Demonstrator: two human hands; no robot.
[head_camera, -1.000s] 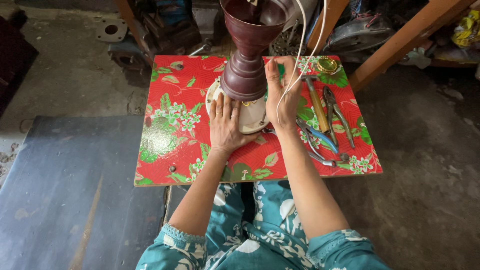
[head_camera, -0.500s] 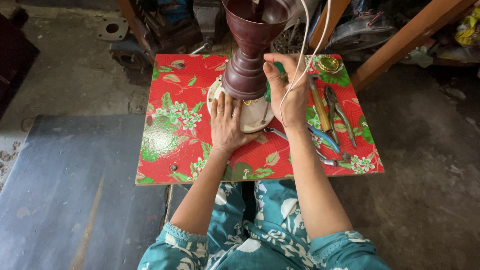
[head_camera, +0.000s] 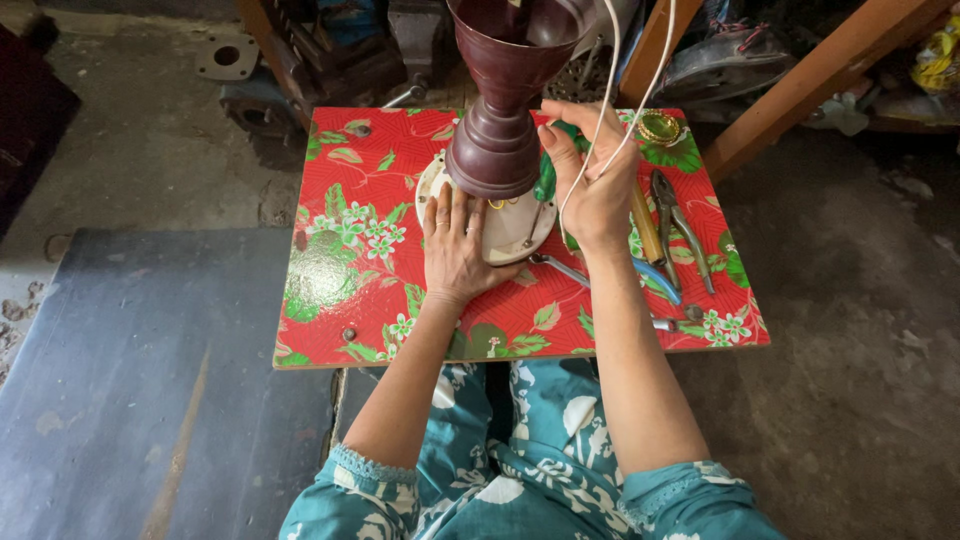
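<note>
Head view: left hand (head_camera: 455, 248) flat on cream base (head_camera: 520, 232), right hand (head_camera: 592, 180) pinching white cord (head_camera: 612, 110) beside maroon stem (head_camera: 495, 150); keep base pinned.

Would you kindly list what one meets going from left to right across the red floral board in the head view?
Left hand flat on the cream base plate → right hand holding the white cord → pliers.

The right hand (head_camera: 590, 185) now sits higher and farther from the person than a second ago, its fingers spread beside the maroon lamp stem (head_camera: 497, 150) instead of lower by the cream base (head_camera: 500, 215). The white cord (head_camera: 600, 110) it holds runs straighter up. The left hand (head_camera: 455, 245) shifts slightly nearer.
</note>
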